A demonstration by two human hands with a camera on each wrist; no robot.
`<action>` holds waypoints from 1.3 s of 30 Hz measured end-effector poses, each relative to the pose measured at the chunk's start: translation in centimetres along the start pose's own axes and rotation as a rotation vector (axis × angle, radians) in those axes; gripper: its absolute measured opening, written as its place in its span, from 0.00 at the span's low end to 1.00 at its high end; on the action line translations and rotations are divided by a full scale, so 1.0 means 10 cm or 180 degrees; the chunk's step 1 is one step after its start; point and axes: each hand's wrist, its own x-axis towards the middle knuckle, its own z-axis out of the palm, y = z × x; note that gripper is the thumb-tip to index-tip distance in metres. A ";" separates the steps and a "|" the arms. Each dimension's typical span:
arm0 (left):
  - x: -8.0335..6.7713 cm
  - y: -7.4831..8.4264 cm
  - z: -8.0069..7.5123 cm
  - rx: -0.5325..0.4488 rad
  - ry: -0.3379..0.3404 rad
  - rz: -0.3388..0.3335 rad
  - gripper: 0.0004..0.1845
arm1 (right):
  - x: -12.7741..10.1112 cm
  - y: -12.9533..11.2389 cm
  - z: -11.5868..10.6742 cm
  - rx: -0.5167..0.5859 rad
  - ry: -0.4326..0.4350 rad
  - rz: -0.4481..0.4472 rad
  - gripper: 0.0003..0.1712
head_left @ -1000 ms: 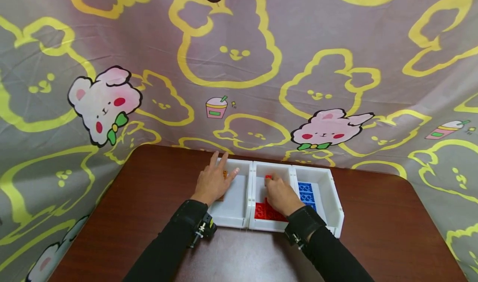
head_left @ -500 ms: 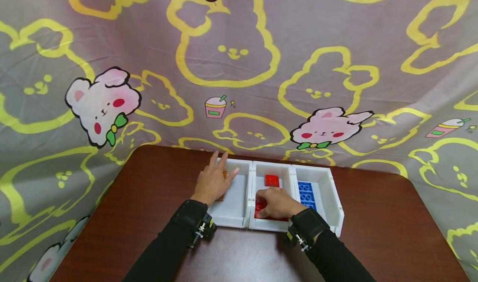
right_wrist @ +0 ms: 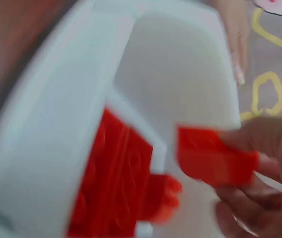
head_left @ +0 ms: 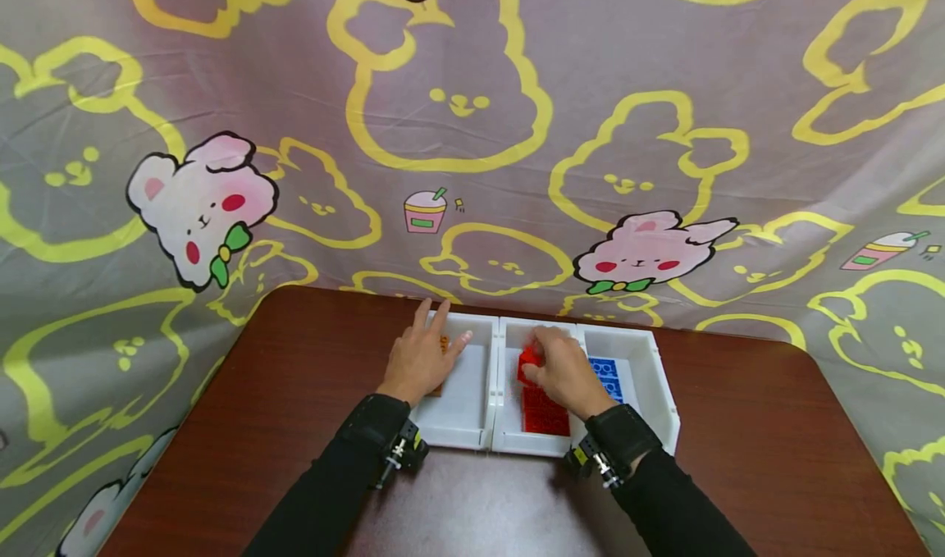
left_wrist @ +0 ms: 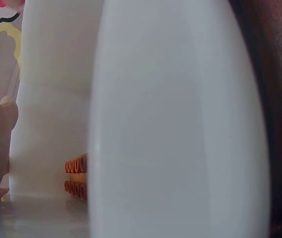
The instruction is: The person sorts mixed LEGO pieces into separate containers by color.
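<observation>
Right hand (head_left: 563,370) pinches a small red plastic brick (right_wrist: 214,155) over the middle white plastic bin (head_left: 509,440). Left hand (head_left: 422,358), at its 9 o'clock, rests flat with fingers spread on the left white bin (head_left: 450,437).

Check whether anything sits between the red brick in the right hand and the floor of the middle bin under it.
The right hand pinches a red brick over the middle bin. More red bricks cover the nearer floor; whether the floor directly under the held brick is bare is hidden by the hand.
</observation>
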 end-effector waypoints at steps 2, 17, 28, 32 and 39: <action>-0.01 0.00 -0.01 -0.0012 0.0013 0.0014 0.40 | 0.02 0.03 0.01 -0.0344 0.0313 -0.0325 0.19; -0.01 -0.01 0.01 0.0038 -0.0052 -0.0025 0.40 | -0.02 0.16 0.28 -0.1481 0.0183 -0.0715 0.07; 0.00 0.02 -0.01 -0.0017 -0.0045 0.0020 0.40 | -0.11 0.02 0.07 -0.0934 -0.0378 -0.0576 0.03; 0.00 0.03 -0.02 -0.0004 -0.0011 0.0012 0.40 | -0.12 -0.03 0.00 -0.1009 -0.0936 -0.0648 0.07; -0.01 0.02 -0.01 -0.0003 -0.0044 -0.0043 0.40 | -0.10 -0.14 -0.05 -0.1221 -0.1532 -0.0232 0.15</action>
